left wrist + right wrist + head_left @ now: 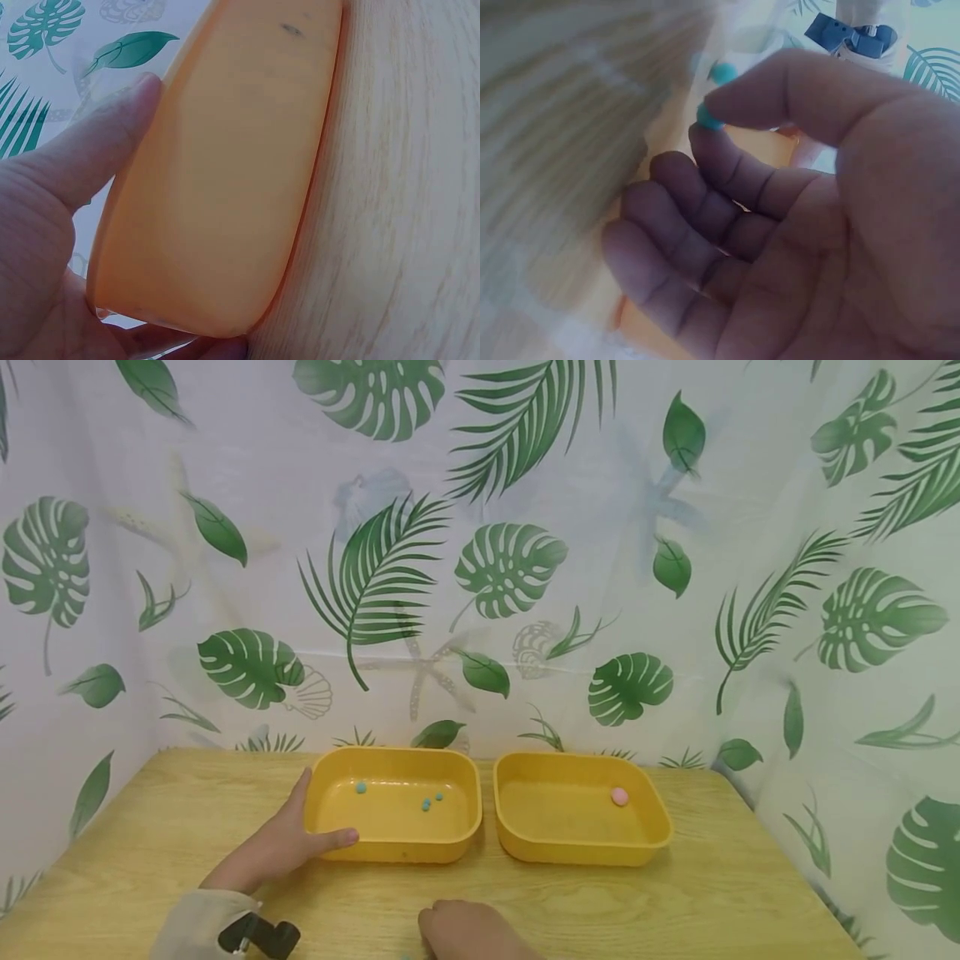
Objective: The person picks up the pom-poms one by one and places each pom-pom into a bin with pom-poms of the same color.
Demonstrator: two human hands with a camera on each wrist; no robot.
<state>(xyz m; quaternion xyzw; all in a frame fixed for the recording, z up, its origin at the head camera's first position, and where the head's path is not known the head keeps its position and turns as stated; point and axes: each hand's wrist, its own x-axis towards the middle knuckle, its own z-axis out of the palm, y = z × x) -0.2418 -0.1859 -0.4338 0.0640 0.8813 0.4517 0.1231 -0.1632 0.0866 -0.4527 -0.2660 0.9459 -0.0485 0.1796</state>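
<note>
My left hand (288, 843) grips the left yellow bin (397, 852) at its left end, thumb on the front rim and fingers round the far side. In the left wrist view the thumb (112, 139) lies along the rim and fingertips show beneath the corner. Several small turquoise balls (362, 787) lie in that bin. At the front of the table is my right hand (472, 931), knuckles up in the head view. Its thumb and forefinger pinch a tiny turquoise ball (708, 116) in the right wrist view. Another turquoise ball (724, 73) sits just beyond these fingertips.
Beside the left bin, a narrow gap apart, stands a second yellow bin (581, 852) with one pink ball (619, 797) inside. Both rest on a wood-grain table (712, 893). A leaf-printed sheet (525, 710) hangs behind and at both sides.
</note>
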